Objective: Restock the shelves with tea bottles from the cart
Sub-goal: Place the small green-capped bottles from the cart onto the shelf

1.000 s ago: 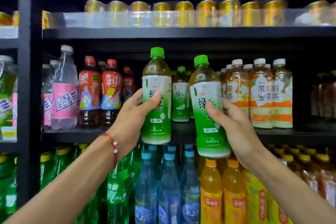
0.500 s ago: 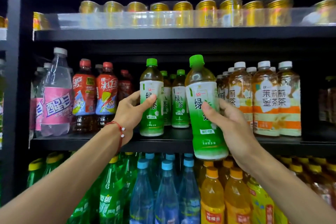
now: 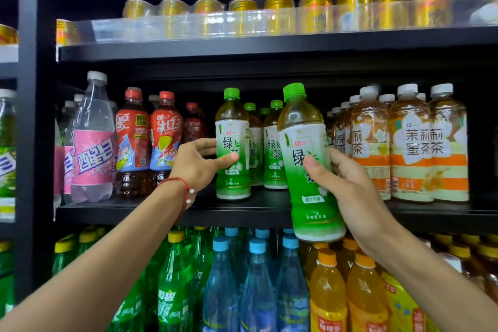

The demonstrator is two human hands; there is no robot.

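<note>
Middle shelf (image 3: 264, 201), left bottle (image 3: 232, 129) now standing, right bottle (image 3: 312, 197) still aloft

绿茶 on green-capped tea bottle (image 3: 233, 148), 茉莉蜜茶 on orange-banded bottle (image 3: 412, 143), Ice Tea on red bottle (image 3: 165, 132), 醒目 on pink bottle (image 3: 93, 159)

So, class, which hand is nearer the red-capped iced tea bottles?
Left. The left hand grips a green tea bottle just right of the red-capped iced tea bottles; the right hand holds a second green tea bottle farther right.

green tea bottle (image 3: 233, 127) in left hand (image 3: 194, 164), moved from mid-air onto shelf (image 3: 134, 213)
</note>
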